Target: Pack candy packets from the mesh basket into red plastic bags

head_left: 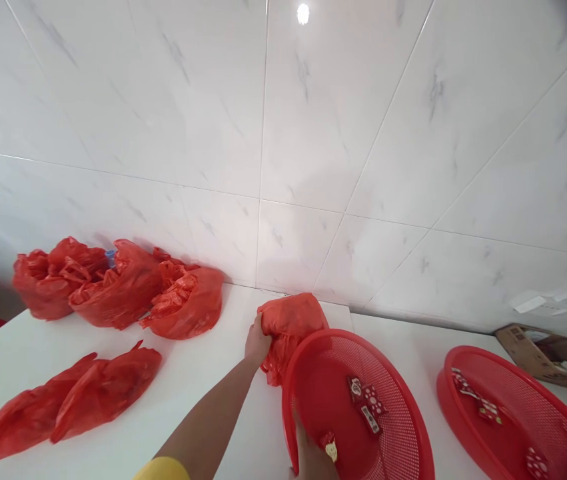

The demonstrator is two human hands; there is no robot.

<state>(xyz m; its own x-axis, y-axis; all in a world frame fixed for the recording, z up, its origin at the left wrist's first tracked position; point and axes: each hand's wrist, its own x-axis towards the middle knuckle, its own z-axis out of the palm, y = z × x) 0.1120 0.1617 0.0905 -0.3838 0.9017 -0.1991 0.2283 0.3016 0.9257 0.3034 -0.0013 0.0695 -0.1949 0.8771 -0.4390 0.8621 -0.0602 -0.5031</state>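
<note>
My left hand (258,343) is closed on the left side of a bulging red plastic bag (296,313) near the wall. Just in front of that bag, a round red plastic basket (403,373) tilts up with its inside facing me. At the basket's near left rim is my right hand (312,457), its fingers curled over the edge and partly cut off by the frame. Several small wrapped snack packets (373,400) lie in the basket, and one cream-and-red packet (330,448) is right beside my right hand.
Several stuffed red bags (188,303) line the wall at the left of the white table (183,373). Two more tied red bags (108,390) lie nearer. To the right stand a second red basket (513,393) with several packets and an open cardboard box (528,350).
</note>
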